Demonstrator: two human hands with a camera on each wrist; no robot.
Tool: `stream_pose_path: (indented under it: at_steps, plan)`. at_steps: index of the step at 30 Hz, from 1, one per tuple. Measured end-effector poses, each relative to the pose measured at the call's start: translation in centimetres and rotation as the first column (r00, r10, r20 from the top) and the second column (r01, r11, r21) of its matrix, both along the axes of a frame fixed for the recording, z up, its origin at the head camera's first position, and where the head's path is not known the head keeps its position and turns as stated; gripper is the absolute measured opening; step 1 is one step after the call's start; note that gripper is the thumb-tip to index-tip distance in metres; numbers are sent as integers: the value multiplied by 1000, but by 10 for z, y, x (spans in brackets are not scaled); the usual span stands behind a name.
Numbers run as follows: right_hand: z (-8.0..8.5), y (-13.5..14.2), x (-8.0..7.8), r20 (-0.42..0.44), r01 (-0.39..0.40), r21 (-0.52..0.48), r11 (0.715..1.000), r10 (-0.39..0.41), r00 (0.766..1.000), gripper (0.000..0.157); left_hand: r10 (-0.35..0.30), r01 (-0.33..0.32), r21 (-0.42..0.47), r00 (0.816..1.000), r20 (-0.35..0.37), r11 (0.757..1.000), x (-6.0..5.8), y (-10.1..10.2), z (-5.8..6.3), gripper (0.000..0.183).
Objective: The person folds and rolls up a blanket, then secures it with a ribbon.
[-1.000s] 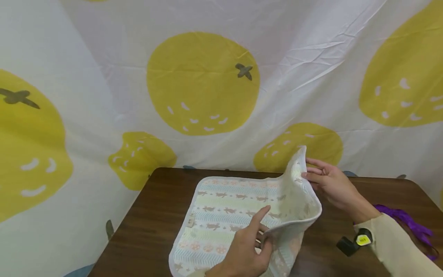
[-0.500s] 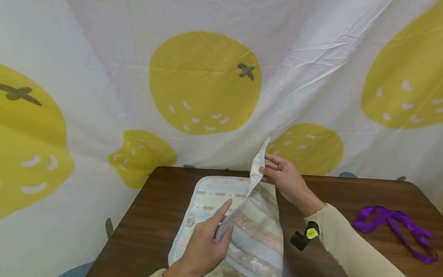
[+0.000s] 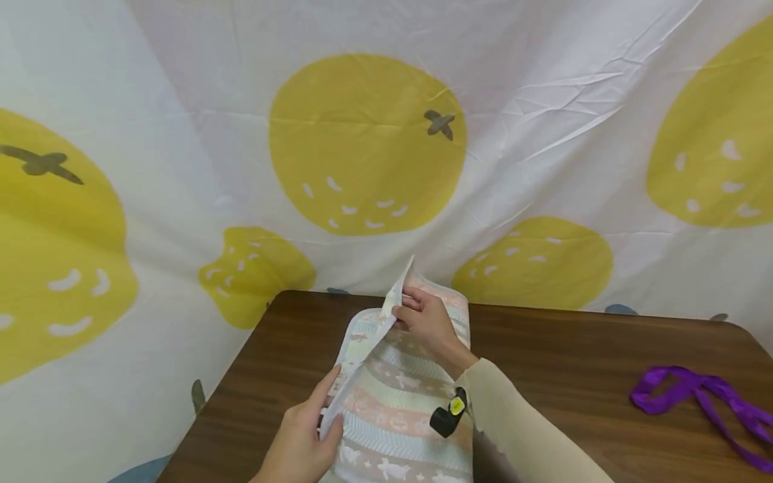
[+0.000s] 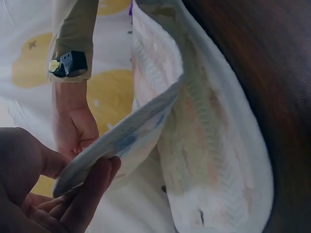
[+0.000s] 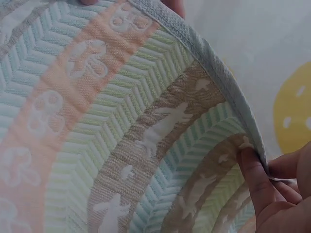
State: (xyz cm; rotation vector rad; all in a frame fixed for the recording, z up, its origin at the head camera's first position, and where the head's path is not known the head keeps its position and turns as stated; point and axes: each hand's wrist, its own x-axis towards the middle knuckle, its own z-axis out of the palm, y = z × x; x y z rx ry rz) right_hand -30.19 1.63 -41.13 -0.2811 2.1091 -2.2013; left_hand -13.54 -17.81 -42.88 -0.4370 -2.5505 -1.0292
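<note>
A soft striped cloth (image 3: 401, 402), with turtle and mushroom motifs and a bound edge, is folded over on itself from right to left. In the head view my right hand (image 3: 431, 325) pinches its raised edge near the far corner, thumb on one face and fingers behind. My left hand (image 3: 302, 429) grips the same edge nearer to me, thumb and fingers on either side of it. The left wrist view shows this upper flap (image 4: 121, 141) lifted off the lower layer (image 4: 214, 160). In the right wrist view the cloth's stripes curve between both hands' grips.
A purple ribbon (image 3: 694, 389) lies loosely looped on the right of the brown wooden table (image 3: 561, 376). Behind the table hangs a white curtain (image 3: 199, 168) printed with large yellow fruit. A small black device (image 3: 448, 417) is strapped at the right sleeve's cuff.
Both hands have carried the cloth's right edge leftward over the rest of it, so its other face now shows on top. The ribbon has come out from behind the right arm.
</note>
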Motion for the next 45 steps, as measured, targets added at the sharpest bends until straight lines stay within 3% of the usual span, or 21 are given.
stream_pose_path:
  at_steps: [2, 4, 11, 17, 21, 23, 24, 27, 29, 32, 35, 37, 39, 42, 45]
  plan:
    - [-7, -8, -1, 6, 1, 16, 1000, -1, 1000, 49, 29, -27, -20, 993, 114, 999, 1, -6, -2, 70]
    - [-14, -15, -1, 12, -6, 32, 999, 5, 1000, 49, 44, -36, -50, 983, 179, 998, 0, -11, -4, 70]
    - [-30, -34, -3, 8, -20, 31, 999, 20, 1000, 46, 78, -60, -88, 971, 224, 994, -4, -22, -17, 71]
    - [-35, -38, 2, 43, -54, 56, 997, 52, 998, 50, 54, -34, -66, 943, 329, 997, -11, -33, -29, 71]
    - [-42, -30, 5, 84, -131, 112, 985, 122, 989, 55, 68, -44, -70, 924, 376, 997, -18, -41, -41, 70]
    - [-47, -22, 6, 69, -190, 224, 956, 179, 981, 54, 77, -55, -65, 900, 429, 996, -22, -46, -47, 69]
    - [-48, -17, 8, 52, -215, 309, 926, 210, 976, 52, 78, -58, -57, 883, 462, 997, -24, -49, -49, 69]
    - [-48, -4, 17, -16, -266, 530, 806, 322, 946, 43, 92, -74, -55, 836, 541, 996, -30, -56, -54, 69]
    - [-49, 6, 23, -63, -263, 618, 741, 381, 923, 38, 95, -76, -57, 825, 557, 996, -33, -59, -55, 68]
    - [-49, 20, 30, -95, -242, 671, 701, 404, 910, 32, 103, -77, -70, 831, 546, 995, -35, -61, -56, 66]
    - [-50, 35, 33, -163, -175, 698, 695, 391, 906, 28, 108, -78, -78, 831, 545, 994, -37, -62, -55, 66]
    - [-52, 44, 33, -225, -129, 715, 688, 401, 888, 25, 121, -82, -95, 829, 546, 992, -37, -62, -54, 66]
    - [-56, 51, 32, -290, -90, 737, 670, 434, 853, 24, 151, -83, -148, 834, 531, 985, -35, -60, -53, 67]
    - [-63, 58, 31, -322, -76, 767, 637, 485, 813, 27, 189, -74, -251, 861, 472, 965, -32, -53, -52, 67]
    - [-68, 61, 29, -300, -103, 781, 617, 514, 804, 36, 149, -14, -320, 904, 400, 947, -30, -40, -51, 64]
